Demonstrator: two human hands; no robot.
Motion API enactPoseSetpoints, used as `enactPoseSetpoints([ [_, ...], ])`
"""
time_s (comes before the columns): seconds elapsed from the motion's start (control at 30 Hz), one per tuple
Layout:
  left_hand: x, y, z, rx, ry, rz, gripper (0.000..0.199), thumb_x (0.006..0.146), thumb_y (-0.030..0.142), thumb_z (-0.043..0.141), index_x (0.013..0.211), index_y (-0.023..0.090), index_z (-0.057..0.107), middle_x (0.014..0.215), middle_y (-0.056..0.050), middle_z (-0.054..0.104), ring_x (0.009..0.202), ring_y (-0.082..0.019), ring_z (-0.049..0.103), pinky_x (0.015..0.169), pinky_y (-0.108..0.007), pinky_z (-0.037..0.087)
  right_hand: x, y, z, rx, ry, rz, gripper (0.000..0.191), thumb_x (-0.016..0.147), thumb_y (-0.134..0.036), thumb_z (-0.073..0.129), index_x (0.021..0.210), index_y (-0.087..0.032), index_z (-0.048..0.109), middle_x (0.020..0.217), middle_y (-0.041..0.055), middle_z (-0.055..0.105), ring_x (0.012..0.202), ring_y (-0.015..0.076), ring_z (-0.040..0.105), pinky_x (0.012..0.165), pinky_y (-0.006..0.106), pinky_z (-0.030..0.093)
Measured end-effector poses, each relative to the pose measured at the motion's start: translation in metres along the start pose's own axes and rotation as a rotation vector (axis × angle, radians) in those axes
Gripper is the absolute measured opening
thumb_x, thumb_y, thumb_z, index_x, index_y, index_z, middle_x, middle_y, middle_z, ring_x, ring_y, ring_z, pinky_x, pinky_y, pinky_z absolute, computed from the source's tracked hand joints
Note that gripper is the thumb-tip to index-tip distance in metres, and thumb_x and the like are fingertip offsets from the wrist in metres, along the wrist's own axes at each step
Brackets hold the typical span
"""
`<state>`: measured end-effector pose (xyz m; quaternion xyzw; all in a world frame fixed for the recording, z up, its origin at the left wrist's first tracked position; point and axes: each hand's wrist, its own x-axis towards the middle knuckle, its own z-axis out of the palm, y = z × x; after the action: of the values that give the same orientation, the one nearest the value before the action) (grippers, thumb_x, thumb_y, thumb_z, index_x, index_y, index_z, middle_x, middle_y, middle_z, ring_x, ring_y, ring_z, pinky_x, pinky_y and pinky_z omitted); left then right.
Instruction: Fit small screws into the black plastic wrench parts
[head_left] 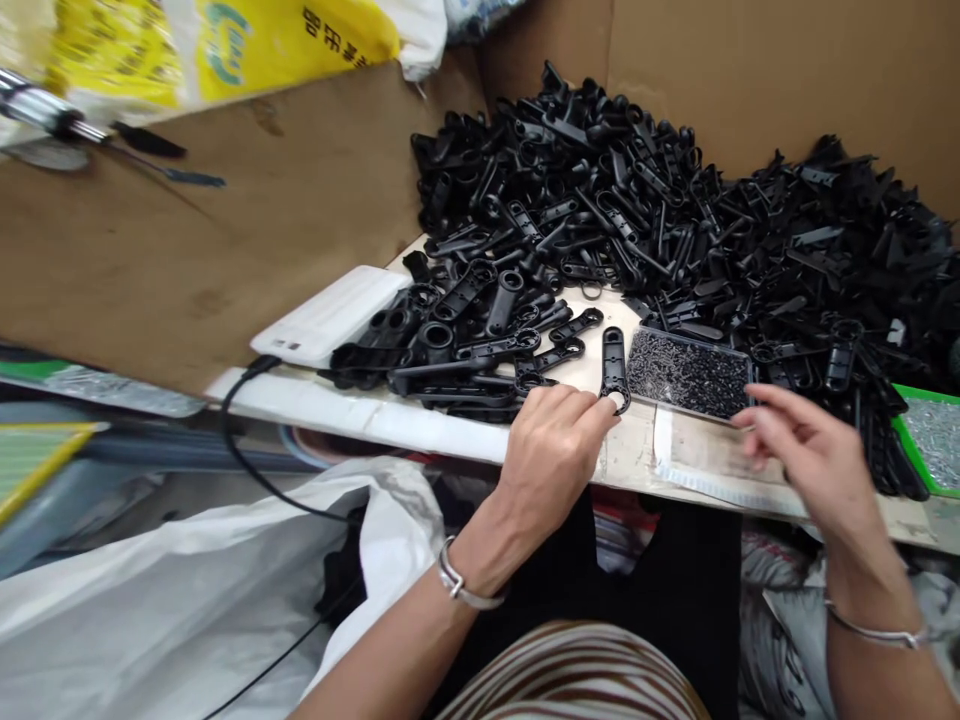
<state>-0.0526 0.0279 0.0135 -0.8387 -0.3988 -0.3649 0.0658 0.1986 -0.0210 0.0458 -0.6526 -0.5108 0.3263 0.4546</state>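
— Pictured at the left hand?
— Pinching, with closed fingertips, the ringed near end of a long black plastic bar, pointing straight away from the hand over a pale board worktop. Cannot tell whether lying flat or slightly raised.

— And at the right hand?
— Poised with fingers half-curled and slightly apart, by the right end of a shallow clear plastic box filled with tiny dark screw-like pieces, set between the two hands, just right of the bar. Cannot tell whether gripping anything small.

— Beyond the left hand?
— Showing more loose black plastic bars with round ends, strewn ahead and leftward, beside a flat white plastic case joined to a black cable.

— Farther out?
— Showing a high heap of jumbled black plastic parts beyond both hands, against a brown cardboard wall; also, right of the right hand, a green-rimmed tray of small silvery pieces.

— At the wrists?
— Wearing silver-coloured metal bangles.
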Motion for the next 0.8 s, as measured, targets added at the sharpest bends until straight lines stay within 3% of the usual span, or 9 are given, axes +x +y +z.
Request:
enactPoseSetpoints([
  [0.1, -0.005, 0.012, -0.003, -0.016, -0.044, 0.033, 0.009, 0.093, 0.021, 0.056, 0.094, 0.015, 0.062, 0.078, -0.003, 0.066, 0.075, -0.018, 0.055, 0.069, -0.032, 0.039, -0.016, 0.004, 0.036, 0.132, -0.216, 0.107, 0.044, 0.083, -0.045, 0.067, 0.116, -0.016, 0.064, 0.088, 0.0092, 0.071, 0.06, 0.0149, 0.062, 0.05, 0.028, 0.052],
  [0.2, -0.009, 0.02, -0.004, -0.074, -0.142, 0.093, 0.012, 0.095, 0.017, 0.05, 0.098, 0.015, 0.061, 0.083, -0.003, 0.065, 0.079, -0.018, 0.054, 0.07, -0.032, 0.039, -0.022, 0.008, 0.051, 0.194, -0.207, 0.125, 0.045, 0.086, -0.046, 0.064, 0.12, -0.016, 0.062, 0.101, 0.0113, 0.071, 0.067, 0.0157, 0.064, 0.052, 0.027, 0.053],
  [0.33, -0.012, 0.022, -0.004, -0.155, -0.225, 0.161, 0.022, 0.099, 0.016, 0.039, 0.096, 0.014, 0.06, 0.086, -0.004, 0.065, 0.079, -0.018, 0.053, 0.072, -0.032, 0.037, -0.017, 0.01, 0.046, 0.255, -0.12, 0.103, 0.049, 0.085, -0.046, 0.065, 0.124, -0.016, 0.058, 0.103, 0.0119, 0.07, 0.069, 0.0163, 0.066, 0.051, 0.026, 0.053],
  [0.5, -0.007, 0.014, -0.003, -0.236, -0.35, 0.24, 0.022, 0.1, 0.015, 0.038, 0.097, 0.016, 0.059, 0.086, -0.002, 0.064, 0.086, -0.016, 0.055, 0.076, -0.031, 0.035, -0.014, 0.015, 0.034, 0.205, 0.015, 0.114, 0.061, 0.08, -0.047, 0.069, 0.13, -0.015, 0.052, 0.107, 0.0125, 0.069, 0.068, 0.0162, 0.066, 0.049, 0.025, 0.052],
  [0.7, -0.008, 0.024, -0.002, -0.246, -0.431, 0.217, 0.022, 0.1, 0.016, 0.038, 0.094, 0.016, 0.059, 0.084, -0.002, 0.062, 0.082, -0.016, 0.053, 0.076, -0.032, 0.034, -0.028, 0.014, 0.047, 0.197, -0.036, 0.23, 0.067, 0.078, -0.052, 0.069, 0.131, -0.014, 0.052, 0.089, 0.0089, 0.071, 0.061, 0.0164, 0.064, 0.044, 0.024, 0.05],
  [0.8, -0.015, 0.033, 0.002, -0.239, -0.419, 0.214, 0.02, 0.1, 0.019, 0.04, 0.096, 0.016, 0.059, 0.082, -0.002, 0.062, 0.081, -0.017, 0.052, 0.075, -0.033, 0.035, -0.033, 0.014, 0.058, 0.128, -0.116, 0.197, 0.064, 0.082, -0.051, 0.064, 0.133, -0.014, 0.051, 0.075, 0.0022, 0.067, 0.053, 0.0129, 0.058, 0.048, 0.025, 0.051],
])
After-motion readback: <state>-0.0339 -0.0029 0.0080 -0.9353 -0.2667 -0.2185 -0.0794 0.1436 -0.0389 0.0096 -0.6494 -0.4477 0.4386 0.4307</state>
